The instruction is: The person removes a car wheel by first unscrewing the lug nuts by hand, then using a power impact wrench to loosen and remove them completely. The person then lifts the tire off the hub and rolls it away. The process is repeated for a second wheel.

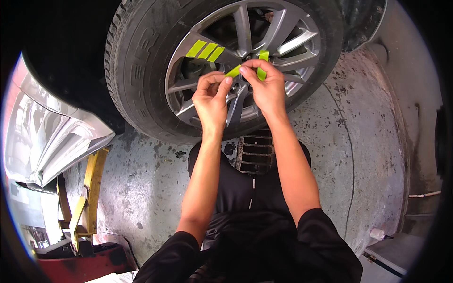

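Observation:
In front of the wheel, my left hand [211,96] and my right hand [270,89] are close together, both with pinched fingers. A short strip of yellow-green tape [233,71] is stretched between their fingertips. Another piece of the same tape [264,55] shows above and below my right fingers; whether it hangs from them or touches the wheel, I cannot tell. The grey alloy rim [241,28] has several wide spokes. Three slanted yellow-green tape strips [206,50] lie side by side on its upper left spoke. A black tyre [137,80] surrounds the rim.
Below the wheel, a metal drain grate [255,153] is set into the stained grey floor [141,188]. A silver car body panel [52,127] stands at left, above a yellow metal stand [92,188] and a red base [85,264]. A pale wall [415,118] rises at right.

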`<control>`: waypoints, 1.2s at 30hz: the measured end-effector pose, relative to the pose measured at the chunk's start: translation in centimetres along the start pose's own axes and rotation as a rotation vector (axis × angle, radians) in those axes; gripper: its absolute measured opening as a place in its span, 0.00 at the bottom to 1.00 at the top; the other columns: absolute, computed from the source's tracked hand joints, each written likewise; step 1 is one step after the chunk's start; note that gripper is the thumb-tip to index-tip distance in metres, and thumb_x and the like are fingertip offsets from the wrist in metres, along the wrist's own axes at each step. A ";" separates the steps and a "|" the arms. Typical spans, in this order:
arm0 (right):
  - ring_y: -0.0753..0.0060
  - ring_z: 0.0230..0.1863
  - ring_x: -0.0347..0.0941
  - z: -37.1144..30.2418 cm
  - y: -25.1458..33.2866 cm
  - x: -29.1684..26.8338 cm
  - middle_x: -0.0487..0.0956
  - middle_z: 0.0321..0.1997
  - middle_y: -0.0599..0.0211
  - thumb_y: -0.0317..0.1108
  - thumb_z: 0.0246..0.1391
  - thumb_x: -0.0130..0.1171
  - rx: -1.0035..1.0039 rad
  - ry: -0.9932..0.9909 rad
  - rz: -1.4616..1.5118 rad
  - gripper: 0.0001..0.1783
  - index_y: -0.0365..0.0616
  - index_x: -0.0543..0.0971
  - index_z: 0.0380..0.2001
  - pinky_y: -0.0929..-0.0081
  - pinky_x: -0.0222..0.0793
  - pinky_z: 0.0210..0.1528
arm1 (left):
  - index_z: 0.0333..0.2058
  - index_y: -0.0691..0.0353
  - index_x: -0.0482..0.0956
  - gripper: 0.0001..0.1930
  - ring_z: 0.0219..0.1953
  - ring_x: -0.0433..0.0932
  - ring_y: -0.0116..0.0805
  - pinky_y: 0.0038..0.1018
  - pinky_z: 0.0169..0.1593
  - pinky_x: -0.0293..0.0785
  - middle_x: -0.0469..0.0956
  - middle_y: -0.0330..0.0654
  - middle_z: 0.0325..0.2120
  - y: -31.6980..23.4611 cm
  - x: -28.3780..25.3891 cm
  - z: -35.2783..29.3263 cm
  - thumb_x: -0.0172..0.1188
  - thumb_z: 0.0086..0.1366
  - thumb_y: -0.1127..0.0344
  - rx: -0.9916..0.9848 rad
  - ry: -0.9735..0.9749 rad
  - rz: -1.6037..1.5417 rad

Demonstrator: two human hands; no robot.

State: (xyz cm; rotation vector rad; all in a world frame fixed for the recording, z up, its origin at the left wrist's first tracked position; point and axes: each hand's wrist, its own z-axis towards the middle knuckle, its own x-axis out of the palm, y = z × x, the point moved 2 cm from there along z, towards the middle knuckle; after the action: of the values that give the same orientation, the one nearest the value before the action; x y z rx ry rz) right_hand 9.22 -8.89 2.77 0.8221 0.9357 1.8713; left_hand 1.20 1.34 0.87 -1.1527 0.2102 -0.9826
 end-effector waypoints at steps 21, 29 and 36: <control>0.61 0.29 0.72 2.6 -3.0 3.1 0.76 0.27 0.60 0.36 0.45 0.66 -0.266 -0.240 -0.166 0.13 0.45 0.81 0.35 0.71 0.67 0.34 | 0.49 0.74 0.63 0.17 0.44 0.74 0.37 0.28 0.49 0.71 0.74 0.52 0.42 2.2 1.6 2.6 0.44 0.70 0.64 0.230 -0.336 0.068; 0.65 0.30 0.75 1.5 -3.6 3.1 0.79 0.25 0.60 0.30 0.44 0.64 -0.201 -0.248 -0.162 0.07 0.41 0.82 0.29 0.72 0.69 0.34 | 0.41 0.71 0.71 0.12 0.36 0.74 0.27 0.23 0.39 0.71 0.77 0.44 0.36 2.6 0.6 3.6 0.56 0.64 0.68 0.124 -0.203 0.445; 0.50 0.33 0.73 2.5 -1.1 3.8 0.78 0.29 0.57 0.37 0.50 0.58 -0.110 -0.377 -0.215 0.09 0.44 0.79 0.33 0.59 0.67 0.36 | 0.40 0.74 0.70 0.21 0.37 0.73 0.36 0.34 0.43 0.69 0.76 0.51 0.36 2.9 1.2 4.3 0.57 0.63 0.57 0.278 -0.209 0.507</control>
State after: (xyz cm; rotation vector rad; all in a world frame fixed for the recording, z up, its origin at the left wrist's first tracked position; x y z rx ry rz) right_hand 10.19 -4.41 3.77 0.9275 0.6512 1.5008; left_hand 6.04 3.46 0.73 -0.8770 0.1787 -0.4238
